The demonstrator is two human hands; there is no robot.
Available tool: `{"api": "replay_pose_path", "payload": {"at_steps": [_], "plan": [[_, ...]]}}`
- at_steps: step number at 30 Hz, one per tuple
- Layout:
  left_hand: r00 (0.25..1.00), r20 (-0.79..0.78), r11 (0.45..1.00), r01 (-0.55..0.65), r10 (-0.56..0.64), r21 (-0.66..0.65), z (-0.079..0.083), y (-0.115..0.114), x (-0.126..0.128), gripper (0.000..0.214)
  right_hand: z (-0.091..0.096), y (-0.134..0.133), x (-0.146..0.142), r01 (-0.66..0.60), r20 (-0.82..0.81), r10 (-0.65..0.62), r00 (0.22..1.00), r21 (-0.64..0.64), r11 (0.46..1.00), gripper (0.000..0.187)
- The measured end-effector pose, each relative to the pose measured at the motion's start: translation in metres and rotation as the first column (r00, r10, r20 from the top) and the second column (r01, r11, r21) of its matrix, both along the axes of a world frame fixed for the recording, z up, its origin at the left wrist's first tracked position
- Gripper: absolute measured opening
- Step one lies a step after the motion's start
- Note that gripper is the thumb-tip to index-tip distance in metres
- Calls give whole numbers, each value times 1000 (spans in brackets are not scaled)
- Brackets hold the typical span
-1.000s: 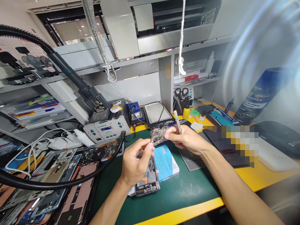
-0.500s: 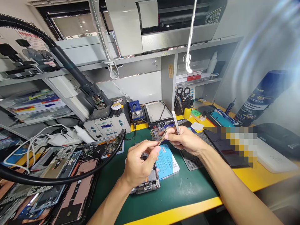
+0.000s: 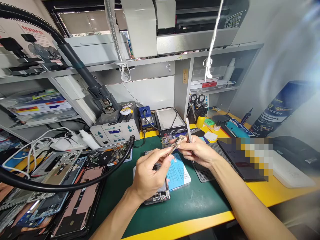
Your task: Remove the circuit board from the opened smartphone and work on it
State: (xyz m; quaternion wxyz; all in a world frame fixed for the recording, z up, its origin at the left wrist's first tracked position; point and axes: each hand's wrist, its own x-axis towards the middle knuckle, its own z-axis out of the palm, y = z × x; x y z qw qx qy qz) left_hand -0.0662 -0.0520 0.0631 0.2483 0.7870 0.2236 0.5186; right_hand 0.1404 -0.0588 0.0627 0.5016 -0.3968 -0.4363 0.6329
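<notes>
Between the fingertips of both hands is a small phone circuit board (image 3: pixel 176 144), tilted, with its component-covered face partly visible. My left hand (image 3: pixel 151 175) pinches its near end between thumb and fingers. At the far end, the thumb and fingers of my right hand (image 3: pixel 200 152) also grip it. Silver tweezers (image 3: pixel 188 129) stick up from that same right hand, tips not on the board. Below my left hand lies an opened phone (image 3: pixel 158 197), its inner parts showing and partly hidden by the hand. Next to it is a blue-and-white box (image 3: pixel 178 175) on the green mat (image 3: pixel 197 200).
At left, a black hose (image 3: pixel 110 181) curves over stacked phone frames (image 3: pixel 80 200). A rework station (image 3: pixel 113 131) and a soldering stand (image 3: pixel 147 116) stand behind. To the right are a perforated metal plate (image 3: pixel 206 175), a dark phone (image 3: pixel 241 160) and a spray can (image 3: pixel 277 108).
The circuit board has been turned so that more of its face shows. Both hands keep their grip on it in nearly the same place. The camera view has shifted slightly.
</notes>
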Motion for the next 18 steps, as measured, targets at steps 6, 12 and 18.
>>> {"api": "replay_pose_path", "payload": {"at_steps": [6,12,18], "plan": [[1000,6,999,-20,20,46,1,0,0,20,-1,0,0,-6,-33,5,999,-27,1000,24],[999,-4,992,-32,33,122,-1,2,-2,26,0,0,-1,-4,-60,1,998,-48,999,32],[998,-20,983,-56,60,173,-1,4,-4,30,-1,2,0,-15,-86,10,996,-59,998,11]]}}
